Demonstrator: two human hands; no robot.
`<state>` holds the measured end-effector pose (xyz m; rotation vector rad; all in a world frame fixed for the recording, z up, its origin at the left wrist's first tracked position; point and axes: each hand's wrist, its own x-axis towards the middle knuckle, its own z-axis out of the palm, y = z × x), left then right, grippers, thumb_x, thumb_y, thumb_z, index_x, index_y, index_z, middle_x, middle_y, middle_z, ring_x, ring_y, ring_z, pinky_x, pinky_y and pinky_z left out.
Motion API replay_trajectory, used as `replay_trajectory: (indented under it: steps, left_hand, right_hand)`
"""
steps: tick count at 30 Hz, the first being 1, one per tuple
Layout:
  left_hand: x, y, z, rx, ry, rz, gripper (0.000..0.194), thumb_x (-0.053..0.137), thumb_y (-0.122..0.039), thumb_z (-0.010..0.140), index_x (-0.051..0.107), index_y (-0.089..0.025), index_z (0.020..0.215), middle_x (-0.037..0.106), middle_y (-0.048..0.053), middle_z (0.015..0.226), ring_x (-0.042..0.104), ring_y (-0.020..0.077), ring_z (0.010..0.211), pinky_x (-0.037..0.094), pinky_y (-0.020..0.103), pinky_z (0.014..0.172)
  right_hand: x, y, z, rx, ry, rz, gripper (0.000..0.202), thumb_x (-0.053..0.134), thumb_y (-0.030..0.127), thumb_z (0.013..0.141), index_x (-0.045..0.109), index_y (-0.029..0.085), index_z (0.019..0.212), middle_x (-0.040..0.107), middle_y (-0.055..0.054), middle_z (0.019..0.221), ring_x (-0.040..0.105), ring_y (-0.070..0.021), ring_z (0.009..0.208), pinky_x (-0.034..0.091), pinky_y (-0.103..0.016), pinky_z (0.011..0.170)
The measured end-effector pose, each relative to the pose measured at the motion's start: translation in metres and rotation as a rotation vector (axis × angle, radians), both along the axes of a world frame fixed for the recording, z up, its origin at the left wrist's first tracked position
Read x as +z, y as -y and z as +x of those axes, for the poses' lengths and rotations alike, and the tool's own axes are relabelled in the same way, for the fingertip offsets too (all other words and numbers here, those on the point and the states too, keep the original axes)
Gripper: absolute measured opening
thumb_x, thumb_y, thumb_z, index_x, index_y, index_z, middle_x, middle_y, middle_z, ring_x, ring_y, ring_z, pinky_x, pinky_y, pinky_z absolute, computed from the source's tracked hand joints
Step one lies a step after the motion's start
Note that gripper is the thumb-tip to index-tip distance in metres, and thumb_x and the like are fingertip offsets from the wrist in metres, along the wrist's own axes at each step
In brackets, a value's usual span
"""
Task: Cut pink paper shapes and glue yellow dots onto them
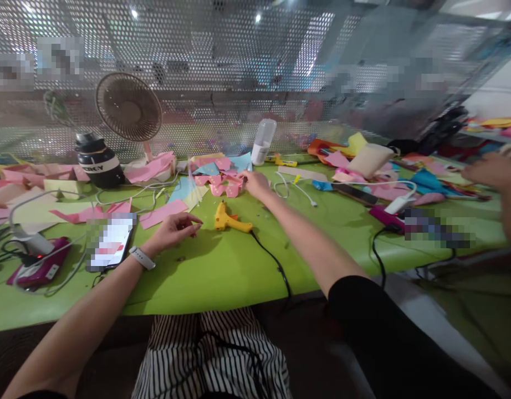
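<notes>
My right hand reaches far across the green table, its fingertips pinched at the edge of the pink paper cutouts. Just how much paper is between those fingers is hard to make out. My left hand hovers low over the table, holding nothing, its fingers loosely bent and apart. Between both hands, a yellow hot glue gun lies on its side, its black cord running off the front edge. Left of my left hand is a lit phone. A pink paper sheet lies just behind that hand.
Left stand a fan and a black bottle; nearby is a purple power strip. At the back is a clear-topped white bottle. Another purple strip and coloured paper lie right. Another person's hand shows far right.
</notes>
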<state>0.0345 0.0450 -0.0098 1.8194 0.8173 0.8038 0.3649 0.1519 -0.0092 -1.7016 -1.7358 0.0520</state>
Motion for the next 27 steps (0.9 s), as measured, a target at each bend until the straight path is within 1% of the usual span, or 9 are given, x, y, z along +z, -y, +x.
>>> replay_trajectory:
  steps: [7, 9, 12, 15, 17, 20, 23, 25, 27]
  left_hand:
    - [-0.001, 0.001, 0.001, -0.005, 0.009, -0.015, 0.031, 0.076, -0.042, 0.082, 0.073, -0.015, 0.098, 0.075, 0.005, 0.072, 0.07, 0.0142, 0.064, 0.054, 0.024, 0.062]
    - [-0.003, 0.0, 0.002, 0.003, 0.025, -0.042, 0.03, 0.076, -0.041, 0.082, 0.073, -0.015, 0.098, 0.075, 0.005, 0.073, 0.071, 0.0142, 0.066, 0.056, 0.024, 0.065]
    - [-0.006, -0.002, 0.003, 0.055, 0.109, -0.114, 0.032, 0.077, -0.041, 0.081, 0.072, -0.016, 0.101, 0.076, 0.005, 0.08, 0.072, 0.0155, 0.075, 0.058, 0.028, 0.076]
    - [-0.005, -0.004, 0.003, 0.155, 0.245, -0.187, 0.037, 0.077, -0.045, 0.081, 0.07, -0.017, 0.105, 0.076, 0.006, 0.086, 0.073, 0.0171, 0.082, 0.058, 0.033, 0.083]
    - [-0.002, -0.004, 0.004, 0.19, 0.342, -0.281, 0.041, 0.072, -0.052, 0.084, 0.07, -0.018, 0.106, 0.077, 0.007, 0.09, 0.073, 0.0195, 0.088, 0.058, 0.035, 0.085]
    - [0.002, -0.003, 0.004, 0.092, 0.48, -0.515, 0.049, 0.066, -0.061, 0.086, 0.07, -0.017, 0.106, 0.077, 0.01, 0.097, 0.073, 0.0222, 0.092, 0.057, 0.037, 0.085]
    - [0.003, -0.001, 0.004, 0.011, 0.559, -0.591, 0.036, 0.076, -0.048, 0.083, 0.069, -0.018, 0.101, 0.076, 0.009, 0.097, 0.073, 0.0212, 0.093, 0.057, 0.034, 0.084]
    - [0.003, 0.001, 0.004, 0.038, 0.6, -0.589, 0.025, 0.081, -0.03, 0.079, 0.068, -0.017, 0.096, 0.075, 0.006, 0.095, 0.073, 0.019, 0.093, 0.056, 0.033, 0.088]
    - [0.005, 0.003, 0.005, 0.105, 0.645, -0.599, 0.021, 0.08, -0.016, 0.077, 0.067, -0.017, 0.093, 0.074, 0.004, 0.093, 0.072, 0.0164, 0.09, 0.056, 0.032, 0.091]
  right_hand:
    - [0.02, -0.004, 0.016, 0.014, -0.184, 0.172, 0.016, 0.06, 0.025, 0.085, 0.069, 0.02, 0.097, 0.072, -0.003, 0.081, 0.068, -0.0192, 0.076, 0.053, -0.03, 0.072]
    - [0.021, 0.005, 0.01, 0.148, -0.259, 0.233, 0.012, 0.061, 0.029, 0.087, 0.069, 0.023, 0.095, 0.074, -0.002, 0.089, 0.071, -0.0181, 0.084, 0.056, -0.031, 0.079]
    - [0.022, 0.027, -0.011, 0.487, -0.447, 0.344, 0.012, 0.069, 0.038, 0.086, 0.07, 0.026, 0.083, 0.075, -0.002, 0.093, 0.072, -0.0202, 0.104, 0.055, -0.037, 0.096]
    - [0.029, 0.056, -0.037, 0.736, -0.536, 0.319, 0.016, 0.073, 0.044, 0.086, 0.073, 0.028, 0.082, 0.076, -0.002, 0.095, 0.067, -0.0218, 0.12, 0.051, -0.042, 0.105]
    - [0.037, 0.076, -0.053, 0.838, -0.499, 0.291, 0.015, 0.072, 0.043, 0.088, 0.074, 0.029, 0.082, 0.078, -0.001, 0.089, 0.065, -0.0224, 0.122, 0.044, -0.048, 0.112]
    - [0.043, 0.1, -0.071, 0.93, -0.47, 0.18, 0.017, 0.073, 0.044, 0.088, 0.075, 0.031, 0.077, 0.079, -0.002, 0.089, 0.061, -0.0241, 0.128, 0.037, -0.055, 0.118]
    - [0.039, 0.111, -0.085, 1.073, -0.443, 0.055, 0.018, 0.07, 0.043, 0.09, 0.076, 0.032, 0.076, 0.079, -0.003, 0.093, 0.057, -0.0242, 0.134, 0.035, -0.055, 0.119]
    - [0.034, 0.114, -0.091, 1.143, -0.449, -0.011, 0.016, 0.069, 0.041, 0.091, 0.076, 0.032, 0.08, 0.079, -0.003, 0.097, 0.055, -0.0241, 0.137, 0.037, -0.054, 0.118]
    - [0.032, 0.115, -0.095, 1.098, -0.487, -0.014, 0.011, 0.07, 0.041, 0.09, 0.076, 0.033, 0.087, 0.078, -0.003, 0.107, 0.053, -0.0235, 0.139, 0.037, -0.053, 0.118]
